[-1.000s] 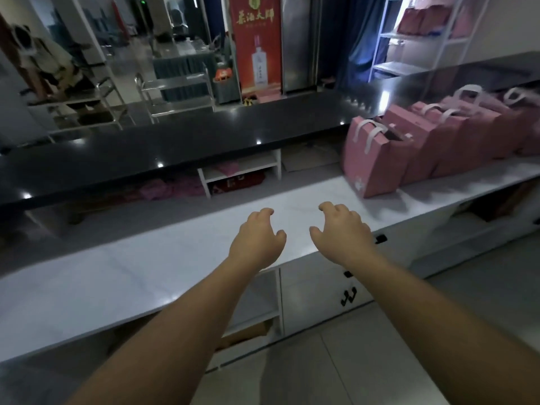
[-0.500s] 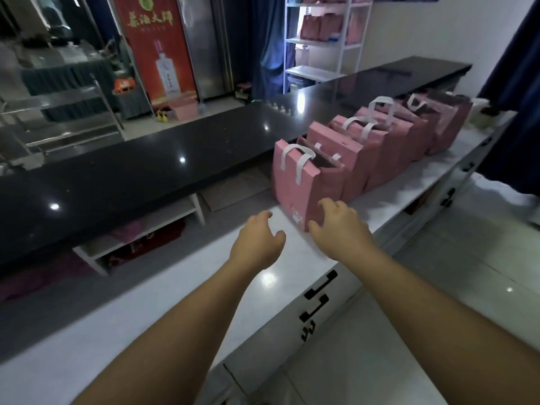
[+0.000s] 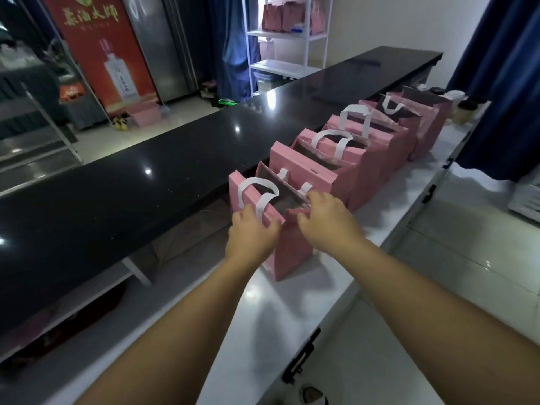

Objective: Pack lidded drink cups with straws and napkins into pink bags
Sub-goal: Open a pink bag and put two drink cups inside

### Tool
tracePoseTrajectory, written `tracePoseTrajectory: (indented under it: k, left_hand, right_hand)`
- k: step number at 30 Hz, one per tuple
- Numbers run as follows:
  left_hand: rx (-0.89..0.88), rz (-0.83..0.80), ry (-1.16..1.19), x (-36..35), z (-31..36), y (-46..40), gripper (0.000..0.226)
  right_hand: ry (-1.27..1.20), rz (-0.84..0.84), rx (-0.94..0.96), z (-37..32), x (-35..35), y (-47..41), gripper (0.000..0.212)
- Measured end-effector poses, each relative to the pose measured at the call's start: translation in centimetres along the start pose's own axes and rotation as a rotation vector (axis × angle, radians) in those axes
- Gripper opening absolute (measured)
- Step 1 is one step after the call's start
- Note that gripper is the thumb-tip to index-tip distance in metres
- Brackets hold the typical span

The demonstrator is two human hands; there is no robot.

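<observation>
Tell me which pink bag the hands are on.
The nearest bag, at the row's near end: left hand and right hand grip its rim; the others stand untouched.

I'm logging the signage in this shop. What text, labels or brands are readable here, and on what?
"酱油大师" is my best reading of the large gold characters, first one uncertain, at the top of the red banner.
Smaller line under them: too blurred to read.
Label on the bottle pictured on the banner: too small to read.
Pink bags: no legible text visible.

Our left hand (image 3: 251, 232) and right hand (image 3: 324, 220) touch the nearest pink bag (image 3: 292, 247) on our white counter (image 3: 292, 317).
</observation>
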State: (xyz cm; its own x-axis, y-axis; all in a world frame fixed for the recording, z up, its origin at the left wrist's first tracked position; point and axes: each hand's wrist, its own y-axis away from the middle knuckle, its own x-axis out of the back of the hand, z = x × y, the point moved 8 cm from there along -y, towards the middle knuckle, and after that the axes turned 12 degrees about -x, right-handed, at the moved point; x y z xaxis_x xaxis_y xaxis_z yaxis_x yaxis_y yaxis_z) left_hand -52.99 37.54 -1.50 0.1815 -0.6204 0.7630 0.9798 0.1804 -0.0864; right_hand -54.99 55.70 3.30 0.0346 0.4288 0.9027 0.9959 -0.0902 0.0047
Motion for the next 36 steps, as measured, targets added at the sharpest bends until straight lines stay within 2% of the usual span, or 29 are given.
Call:
tracePoseTrajectory:
  k: [4,11,16,19,22,25,29,31,36]
  left_hand:
    - [0.133,0.081,-0.034,-1.1,0.7,-2.5,0.086]
    - [0.25,0.1,-0.095,-1.7,1.7,-4.9,0.081]
    - [0.38,0.093,-0.133,-1.1,0.9,-4.9,0.061]
    - [0.432,0.133,-0.119,-0.1,-0.2,-3.9,0.02]
    - [0.432,0.206,-0.047,1.1,-0.9,-2.0,0.017]
    - [0.424,0.294,0.017,3.2,-1.6,0.9,0.02]
    - [0.439,0.389,0.047,6.7,-3.5,7.1,0.021]
    - [0.464,0.45,0.086,8.8,-4.7,11.4,0.02]
    - [0.566,0.605,0.125,14.2,-8.1,25.0,0.022]
  right_hand:
    - [-0.011,-0.086,0.087,-0.7,-0.9,-5.3,0.028]
    - [0.076,-0.232,0.222,-3.0,-3.8,-11.0,0.044]
    - [0.169,-0.264,0.257,-3.4,-5.8,-12.9,0.052]
    - [0.201,-0.275,0.286,-3.4,-6.3,-13.6,0.036]
    - [0.214,-0.261,0.285,-3.4,-6.3,-13.7,0.033]
    - [0.247,-0.222,0.329,-4.5,-6.2,-12.0,0.025]
    - [0.225,-0.157,0.487,-8.1,-6.1,-6.6,0.012]
    - [0.24,-0.13,0.591,-10.7,-6.5,-2.5,0.014]
    - [0.235,-0.219,0.817,-17.2,-9.4,11.1,0.012]
